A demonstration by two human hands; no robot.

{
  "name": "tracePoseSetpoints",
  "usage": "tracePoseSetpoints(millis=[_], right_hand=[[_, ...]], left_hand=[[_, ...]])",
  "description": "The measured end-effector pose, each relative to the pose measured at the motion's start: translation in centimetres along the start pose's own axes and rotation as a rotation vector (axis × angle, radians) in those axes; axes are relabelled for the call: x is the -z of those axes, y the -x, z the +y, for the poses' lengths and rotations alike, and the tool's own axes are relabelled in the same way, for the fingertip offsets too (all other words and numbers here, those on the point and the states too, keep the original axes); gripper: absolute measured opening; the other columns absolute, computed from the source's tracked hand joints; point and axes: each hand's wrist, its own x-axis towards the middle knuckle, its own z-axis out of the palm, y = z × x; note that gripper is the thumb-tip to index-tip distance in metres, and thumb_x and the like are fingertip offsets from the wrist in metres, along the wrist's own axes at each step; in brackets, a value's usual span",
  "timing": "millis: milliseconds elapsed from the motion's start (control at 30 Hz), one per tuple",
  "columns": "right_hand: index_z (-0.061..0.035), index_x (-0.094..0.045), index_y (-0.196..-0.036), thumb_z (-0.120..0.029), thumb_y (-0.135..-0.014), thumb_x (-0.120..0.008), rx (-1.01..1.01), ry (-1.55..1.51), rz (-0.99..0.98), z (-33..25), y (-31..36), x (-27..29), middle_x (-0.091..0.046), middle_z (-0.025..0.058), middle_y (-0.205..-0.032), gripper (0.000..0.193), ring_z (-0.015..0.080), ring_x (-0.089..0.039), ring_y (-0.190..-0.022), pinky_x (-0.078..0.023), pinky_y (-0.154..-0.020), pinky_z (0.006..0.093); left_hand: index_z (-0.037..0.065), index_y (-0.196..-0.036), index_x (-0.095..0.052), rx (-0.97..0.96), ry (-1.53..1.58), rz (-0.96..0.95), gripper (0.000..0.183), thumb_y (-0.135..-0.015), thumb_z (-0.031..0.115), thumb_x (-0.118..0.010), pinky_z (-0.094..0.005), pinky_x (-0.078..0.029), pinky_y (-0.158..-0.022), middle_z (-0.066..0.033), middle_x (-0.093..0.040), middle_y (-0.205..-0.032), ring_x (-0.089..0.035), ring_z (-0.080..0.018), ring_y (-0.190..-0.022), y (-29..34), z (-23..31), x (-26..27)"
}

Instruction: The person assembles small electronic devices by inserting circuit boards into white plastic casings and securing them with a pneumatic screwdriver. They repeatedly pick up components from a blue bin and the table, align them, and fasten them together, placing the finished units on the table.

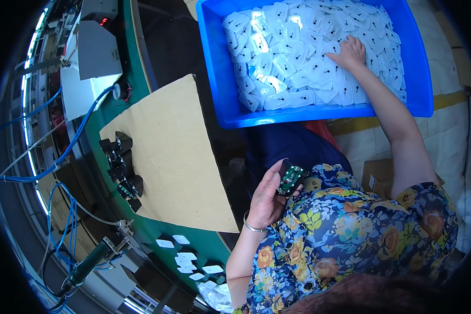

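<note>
My left hand [266, 198], closed, holds a small black housing with a green circuit board [291, 179] showing on its face, in front of my body. My right arm reaches out to a large blue bin [421, 78] filled with many flat, translucent white plastic pieces [303, 57], each with a small black mark. On top of these pieces rests my right hand [350, 54], thumb apart from the fingers. I see nothing held in it, though the fingertips are partly hidden among the pieces.
A cardboard sheet [178, 157] lies on the green bench [152, 230] at left, with several black housings [121, 165] along its far-left edge. White rectangular pieces [184, 260] sit nearer. Blue tubing [70, 152] and a green cylindrical tool [91, 264] are farther left.
</note>
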Motion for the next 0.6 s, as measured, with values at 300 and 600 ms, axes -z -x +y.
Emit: tracePoseSetpoints(millis=[300, 600], right_hand=[[-0.0004, -0.052, -0.108, -0.045, -0.066, -0.069, 0.037, -0.243, -0.021, 0.5, 0.8, 1.9, -0.045, 0.0148, -0.122, 0.064, 0.0303, -0.039, -0.115, -0.033, -0.095, 0.0384], [-0.0034, -0.044, -0.104, -0.024, -0.067, -0.073, 0.692, -0.908, -0.465, -10.1, 18.8, 8.7, -0.06, 0.0179, -0.09, 0.051, 0.035, -0.06, -0.084, -0.047, -0.072, 0.0385]], left_hand=[[0.003, -0.132, -0.031, -0.037, -0.004, -0.03, 0.054, -0.09, 0.032, -0.048, -0.0331, -0.048, -0.073, -0.0147, -0.049, -0.119, -0.058, -0.0247, -0.089, 0.3, 0.4, 0.1], [0.001, -0.135, -0.024, -0.238, 0.008, -0.122, 0.07, -0.084, 0.041, -0.051, -0.0289, -0.047, -0.064, -0.0121, -0.044, -0.122, -0.058, -0.0202, -0.085, 0.3, 2.7, 0.8]])
